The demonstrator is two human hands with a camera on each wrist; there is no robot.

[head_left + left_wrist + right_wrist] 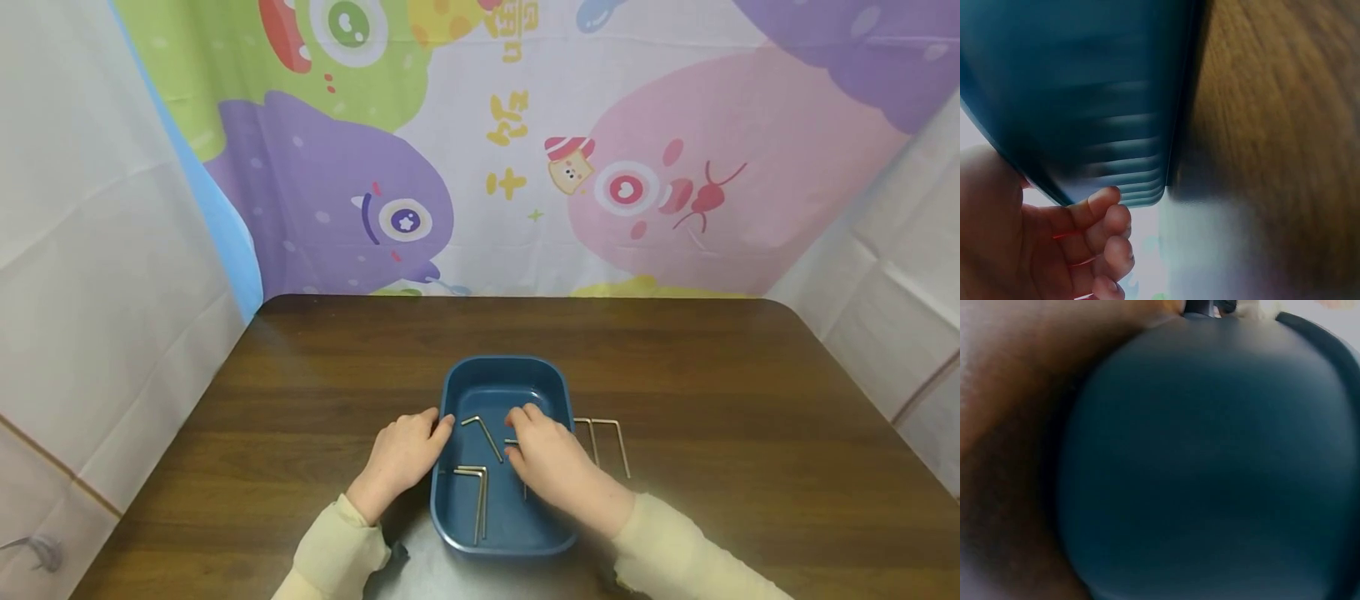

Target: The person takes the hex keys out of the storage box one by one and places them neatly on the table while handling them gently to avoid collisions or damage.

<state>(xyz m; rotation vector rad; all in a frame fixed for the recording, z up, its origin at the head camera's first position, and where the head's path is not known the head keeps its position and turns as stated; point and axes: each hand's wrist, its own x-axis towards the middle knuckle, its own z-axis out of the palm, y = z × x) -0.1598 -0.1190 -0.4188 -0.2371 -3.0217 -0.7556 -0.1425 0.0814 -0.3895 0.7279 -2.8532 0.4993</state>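
Fingers of the right hand [551, 458] were bent down inside the blue tray [495, 398], fingertips above and thumb below the end of one L-shaped metal key [511, 441]; contact mostly hidden, couldn't tell if pinched. Left hand [405, 454] gripped the tray's left rim, thumb over the edge, fingers outside. Step in hand, best guess: picking up or setting down that key with the tray steadied. Next move likely called for a firm pinch and lift, or a clean release. Key was right at the right fingers, about mid-tray; what was probably its long arm poked out toward the tray's near end. Slanted key [491, 439] was mid-tray, left of those fingers; close pair of keys [481, 500] at tray's near left; two outer keys [621, 450] on the table [337, 367], just right of tray. Patterned curtain [487, 167] hung beyond tray.
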